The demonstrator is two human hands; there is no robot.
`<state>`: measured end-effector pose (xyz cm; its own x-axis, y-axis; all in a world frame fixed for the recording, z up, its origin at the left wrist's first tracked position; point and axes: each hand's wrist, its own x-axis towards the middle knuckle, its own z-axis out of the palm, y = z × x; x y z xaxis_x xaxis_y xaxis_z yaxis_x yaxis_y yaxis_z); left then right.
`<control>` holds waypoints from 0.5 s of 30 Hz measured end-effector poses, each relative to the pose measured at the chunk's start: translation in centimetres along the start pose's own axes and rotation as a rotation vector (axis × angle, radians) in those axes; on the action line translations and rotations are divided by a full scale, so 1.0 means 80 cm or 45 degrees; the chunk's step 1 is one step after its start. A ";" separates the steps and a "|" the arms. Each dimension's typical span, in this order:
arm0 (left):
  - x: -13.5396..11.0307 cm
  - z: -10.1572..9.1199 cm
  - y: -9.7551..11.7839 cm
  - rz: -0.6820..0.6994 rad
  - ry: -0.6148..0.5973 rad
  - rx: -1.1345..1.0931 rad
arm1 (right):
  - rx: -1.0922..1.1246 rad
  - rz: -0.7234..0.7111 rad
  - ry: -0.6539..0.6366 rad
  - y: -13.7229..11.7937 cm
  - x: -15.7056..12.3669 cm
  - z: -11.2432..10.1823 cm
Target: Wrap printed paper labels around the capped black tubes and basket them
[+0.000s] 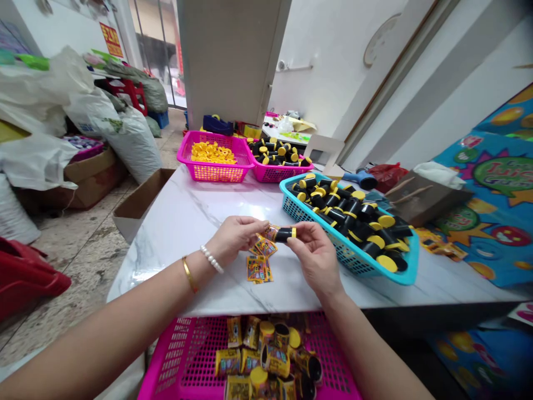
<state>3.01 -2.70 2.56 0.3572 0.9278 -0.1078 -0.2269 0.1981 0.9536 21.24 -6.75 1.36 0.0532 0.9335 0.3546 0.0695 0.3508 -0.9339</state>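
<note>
My left hand, with a pearl bracelet and a gold bangle on its wrist, pinches a small printed orange sleeve. Between the fingers of my right hand is a small black canister with a yellow cap, lying sideways. Its left end meets the sleeve; whether it is inside cannot be made out. Below my hands, several flat printed sleeves lie on the white marbled table. A pink basket under the table edge holds canisters with printed sleeves around them.
Right of my hands stands a blue basket full of black canisters with yellow caps. At the back are a pink basket of yellow caps and another pink basket of capped canisters. An open carton and white sacks stand left.
</note>
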 end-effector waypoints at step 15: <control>-0.005 0.007 0.000 0.214 -0.385 0.478 | -0.441 -0.406 -0.201 -0.004 -0.017 -0.018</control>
<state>3.33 -3.26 2.75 0.6025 0.7932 0.0889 0.0180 -0.1248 0.9920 22.55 -8.20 1.24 -0.1742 0.7930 0.5837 0.3865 0.6003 -0.7002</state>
